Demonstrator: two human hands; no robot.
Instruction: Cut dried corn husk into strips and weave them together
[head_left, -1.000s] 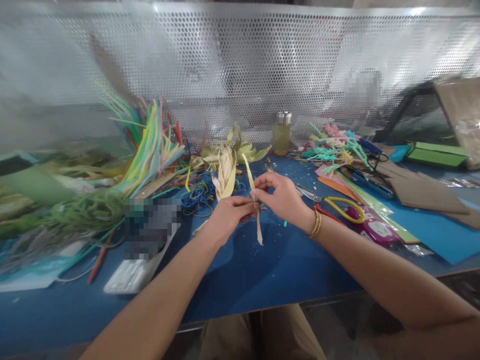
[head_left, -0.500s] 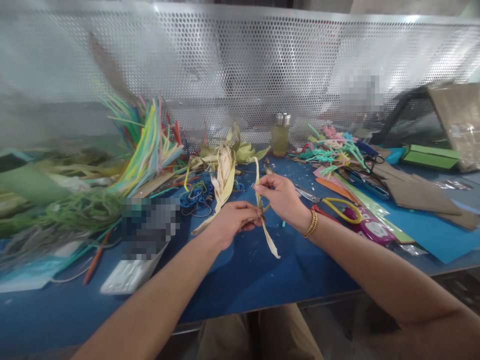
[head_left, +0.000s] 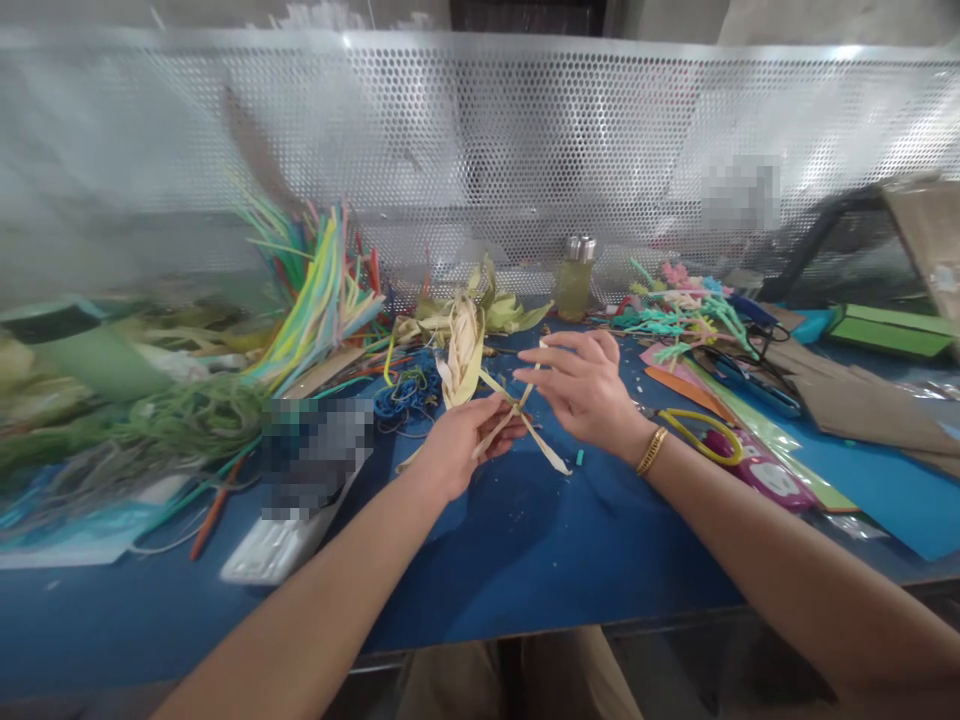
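Note:
My left hand (head_left: pixel 459 448) pinches several pale corn husk strips (head_left: pixel 546 448) where they cross, low over the blue table (head_left: pixel 480 580). The strips spread out from its fingertips in different directions. Right beside them is my right hand (head_left: pixel 592 392), a gold bracelet on its wrist. Its fingers are stretched out and apart around one upward strip; whether they touch it I cannot tell. Just behind my left hand lies a bundle of dried corn husk (head_left: pixel 461 345), with greener husks (head_left: pixel 514 312) farther back.
Yellow-handled scissors (head_left: pixel 701 435) and a purple case (head_left: pixel 765 475) lie to the right, near coloured paper and cardboard (head_left: pixel 862 400). At left are green cord (head_left: pixel 202 415), bright pipe cleaners (head_left: pixel 315 290) and a blurred item. A glass bottle (head_left: pixel 575 285) stands before the perforated metal panel (head_left: pixel 525 150).
My right hand has let go of the upright strip and opened its fingers, moving slightly right. The strips now fan out more from my left hand. The view has shifted a little.

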